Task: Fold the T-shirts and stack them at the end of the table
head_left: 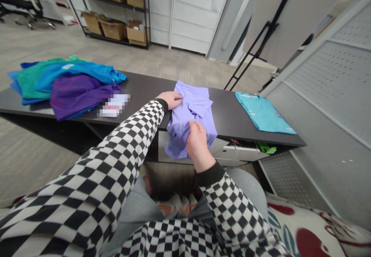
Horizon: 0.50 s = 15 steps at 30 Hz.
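Checkered sleeves [87, 164] lead to the left hand [171, 99] lying open and the right hand [197, 141] pinching a fold of a lavender polo shirt [199, 102] on the dark tabletop [228, 114], light, limp fabric best taken by its edges.

The camera is worn on the person's head and tips forward and down, past the person's own checked sleeves [116, 152]. From close above, it faces the left hand [170, 99], the right hand [197, 143] and the lavender shirt [197, 110] on the dark table [145, 91]. Its wide view also takes in the metal shelving [148, 21] farther across the room.
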Tool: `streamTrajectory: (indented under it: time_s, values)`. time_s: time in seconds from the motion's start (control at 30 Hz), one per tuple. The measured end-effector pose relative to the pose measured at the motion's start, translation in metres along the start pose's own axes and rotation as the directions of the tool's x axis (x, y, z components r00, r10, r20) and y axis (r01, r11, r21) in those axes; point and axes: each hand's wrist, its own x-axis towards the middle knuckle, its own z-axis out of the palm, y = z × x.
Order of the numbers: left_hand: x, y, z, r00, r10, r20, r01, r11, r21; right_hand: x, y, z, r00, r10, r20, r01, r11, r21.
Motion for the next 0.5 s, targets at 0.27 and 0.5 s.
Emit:
streamTrajectory:
  time_s: [0.27, 0.5]
  values:
    - [0.002, -0.002, 0.001, 1.0, 0.008, -0.001, -0.008, 1.0, -0.002, -0.017, 0.002, -0.001, 0.878, 0.321, 0.355, -0.416, 0.878, 0.237]
    - [0.002, -0.003, 0.003, 1.0, 0.009, -0.007, -0.009, 1.0, -0.01, -0.021, 0.03, -0.012, 0.912, 0.305, 0.275, -0.365, 0.909, 0.201]
